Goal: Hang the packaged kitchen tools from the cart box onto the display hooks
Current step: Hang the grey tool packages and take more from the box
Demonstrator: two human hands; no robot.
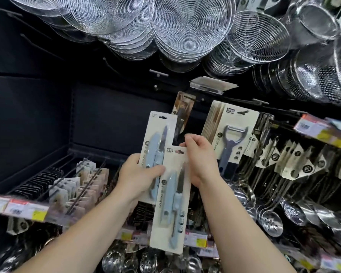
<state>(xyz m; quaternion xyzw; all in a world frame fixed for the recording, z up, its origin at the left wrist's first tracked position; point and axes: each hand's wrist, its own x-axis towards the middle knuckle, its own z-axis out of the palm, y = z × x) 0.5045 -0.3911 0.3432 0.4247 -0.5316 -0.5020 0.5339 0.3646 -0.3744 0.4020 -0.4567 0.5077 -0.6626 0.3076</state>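
Two blue paring-knife cards held before the display. Left hand (138, 174) grips rear card (159, 138), thumb across it; right hand (200, 158) pinches top of front card (170, 209). Best separate front card, keep it square, thread hang hole onto a hook. Cart box out of view.

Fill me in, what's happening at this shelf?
A person is stocking a shop display. The left hand grips one carded knife pack, and the right hand pinches the top of a second knife pack in front of it. Neither pack is on a hook yet. A peeler pack already hangs to the right, with wire strainers above.
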